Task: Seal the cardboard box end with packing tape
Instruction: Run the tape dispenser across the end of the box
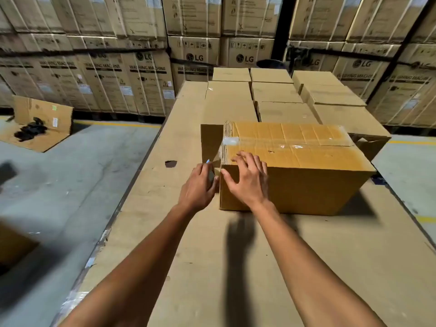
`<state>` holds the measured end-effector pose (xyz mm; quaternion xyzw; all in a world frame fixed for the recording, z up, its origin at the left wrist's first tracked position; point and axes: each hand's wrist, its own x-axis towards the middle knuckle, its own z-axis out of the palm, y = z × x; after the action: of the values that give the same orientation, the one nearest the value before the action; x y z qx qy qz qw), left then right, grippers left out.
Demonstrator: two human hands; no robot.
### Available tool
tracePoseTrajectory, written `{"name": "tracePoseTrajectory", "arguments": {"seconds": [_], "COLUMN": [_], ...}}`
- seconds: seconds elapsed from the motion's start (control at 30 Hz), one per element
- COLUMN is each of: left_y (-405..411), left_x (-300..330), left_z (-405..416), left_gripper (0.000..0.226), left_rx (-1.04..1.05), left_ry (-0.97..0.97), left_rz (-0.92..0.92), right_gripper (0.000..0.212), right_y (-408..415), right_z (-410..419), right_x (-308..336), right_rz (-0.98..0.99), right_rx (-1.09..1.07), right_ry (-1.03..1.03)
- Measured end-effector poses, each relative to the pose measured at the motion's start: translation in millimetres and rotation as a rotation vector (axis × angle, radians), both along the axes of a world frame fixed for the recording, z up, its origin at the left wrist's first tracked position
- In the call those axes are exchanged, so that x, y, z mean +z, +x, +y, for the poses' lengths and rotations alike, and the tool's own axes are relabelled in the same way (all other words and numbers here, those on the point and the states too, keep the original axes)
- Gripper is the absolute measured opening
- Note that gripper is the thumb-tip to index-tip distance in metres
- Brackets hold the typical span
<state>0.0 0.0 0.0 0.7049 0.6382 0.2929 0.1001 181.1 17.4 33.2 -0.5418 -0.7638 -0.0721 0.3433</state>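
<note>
While stacked cartons point(276, 92) crowd behind, both hands point(247, 178) press the box point(306, 166).

Left hand point(198, 185) curled (gripping) — right hand point(247, 178) splayed.

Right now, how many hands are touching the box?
2. Left hand at the box left end, gripping a small tool; right hand spread over the near top corner.
</note>
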Motion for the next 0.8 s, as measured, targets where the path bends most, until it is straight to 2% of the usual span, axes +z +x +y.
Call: {"name": "tracePoseTrajectory", "arguments": {"seconds": [0.13, 0.27, 0.37, 0.5, 0.8], "left_y": [-17, -30, -38, -49, -68], "left_x": [16, 13, 6, -8, -47], "left_z": [40, 69, 82, 91, 94], "left_gripper": [0.056, 0.07, 0.074, 0.075, 0.084], "left_rx": [-0.022, -0.073, -0.097, -0.173, -0.31], "left_ry": [0.05, -0.016, -0.07, -0.108, -0.206], "left_rz": [0.015, 0.065, 0.063, 0.066, 0.053], "right_gripper": [0.072, 0.093, 0.089, 0.083, 0.097], "right_y": [-19, -42, -50, -51, -40], "right_z": [33, 63, 74, 77, 64], "right_x": [20, 24, 24, 21, 38], "right_rz": [-0.085, -0.189, -0.22, -0.245, -0.207], "right_rx": [-0.074, -0.101, -0.089, -0.076, -0.164], "right_ry": [-0.084, -0.384, -0.525, -0.597, -0.666]}}
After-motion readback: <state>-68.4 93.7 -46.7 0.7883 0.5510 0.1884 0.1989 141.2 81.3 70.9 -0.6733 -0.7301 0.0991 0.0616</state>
